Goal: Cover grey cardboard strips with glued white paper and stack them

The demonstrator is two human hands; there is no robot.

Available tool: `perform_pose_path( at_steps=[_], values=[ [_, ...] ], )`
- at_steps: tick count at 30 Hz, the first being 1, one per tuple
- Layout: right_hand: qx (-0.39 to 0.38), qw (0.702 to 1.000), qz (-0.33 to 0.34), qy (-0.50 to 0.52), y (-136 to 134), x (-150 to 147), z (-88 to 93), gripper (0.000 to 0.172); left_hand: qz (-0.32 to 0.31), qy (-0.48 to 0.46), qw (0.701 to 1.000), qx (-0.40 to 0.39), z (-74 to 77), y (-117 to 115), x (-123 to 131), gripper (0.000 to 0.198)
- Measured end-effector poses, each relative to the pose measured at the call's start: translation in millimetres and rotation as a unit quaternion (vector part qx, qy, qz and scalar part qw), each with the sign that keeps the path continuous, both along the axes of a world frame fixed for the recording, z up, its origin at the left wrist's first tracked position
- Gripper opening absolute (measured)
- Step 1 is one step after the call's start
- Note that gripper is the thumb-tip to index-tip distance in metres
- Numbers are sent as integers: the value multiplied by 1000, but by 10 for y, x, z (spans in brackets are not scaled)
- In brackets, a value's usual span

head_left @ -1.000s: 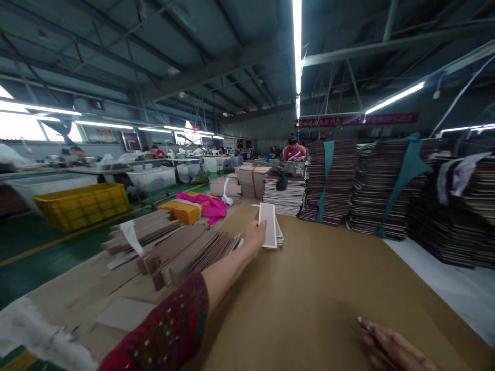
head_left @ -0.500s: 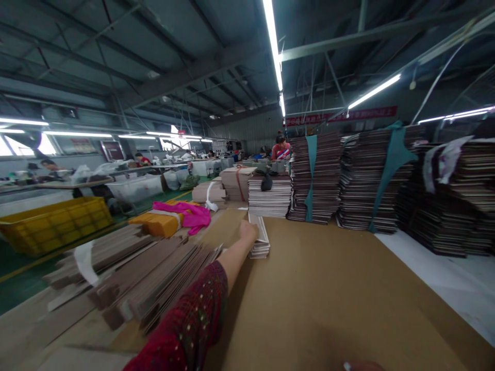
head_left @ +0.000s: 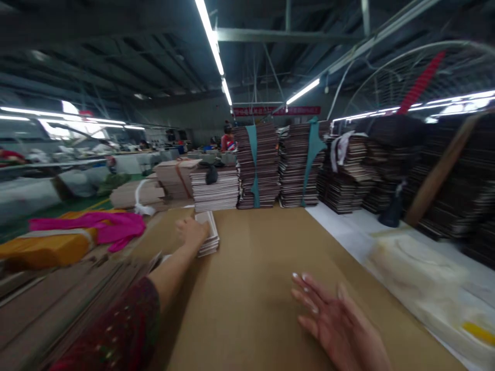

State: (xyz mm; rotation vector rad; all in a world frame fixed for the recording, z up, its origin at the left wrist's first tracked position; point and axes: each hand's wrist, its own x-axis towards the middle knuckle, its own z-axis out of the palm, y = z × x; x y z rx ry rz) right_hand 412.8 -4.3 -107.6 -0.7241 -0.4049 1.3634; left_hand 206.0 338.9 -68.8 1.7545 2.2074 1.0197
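Observation:
My left hand [head_left: 192, 231] reaches out at the far side of the brown board [head_left: 255, 288], against the left side of a small stack of pale, white-edged panels [head_left: 209, 237]. Its fingers look spread and do not wrap around the stack. Nearer to me, my right hand [head_left: 334, 317] hovers over the board at the right, palm partly turned up, fingers apart and holding nothing. A taller white-edged stack [head_left: 215, 190] with a dark tie on top stands just behind the small one.
Tall stacks of dark panels tied with teal cloth [head_left: 252, 159] line the back. At left are brown strips [head_left: 69, 299], a yellow-orange bundle [head_left: 50, 245] and pink cloth [head_left: 119, 226]. A translucent plastic bag [head_left: 421, 273] lies at right. Another person [head_left: 227, 140] is farther back.
My view has swung right. My right hand has risen into view from the bottom edge, fingers spread. My left hand has shifted off the top of the small stack toward its left side.

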Motion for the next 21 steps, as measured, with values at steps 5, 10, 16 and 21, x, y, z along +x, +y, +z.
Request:
perform_pose_path(
  at_steps=[5,10,16,21],
  values=[
    [60,994,-66,65,-312,-2,179,45,-131,6,989,73,209,-424,283,54],
    [63,982,-174,24,-944,-83,322,29,-402,-53,904,134,399,-1531,746,47],
    [32,946,-305,-101,-1716,-135,196,37,-638,-158,750,75,211,-3394,1060,35],
    [-80,901,-323,-280,-2385,-106,-61,32,-601,-286,742,-86,-764,-4559,1363,22]
  ],
)
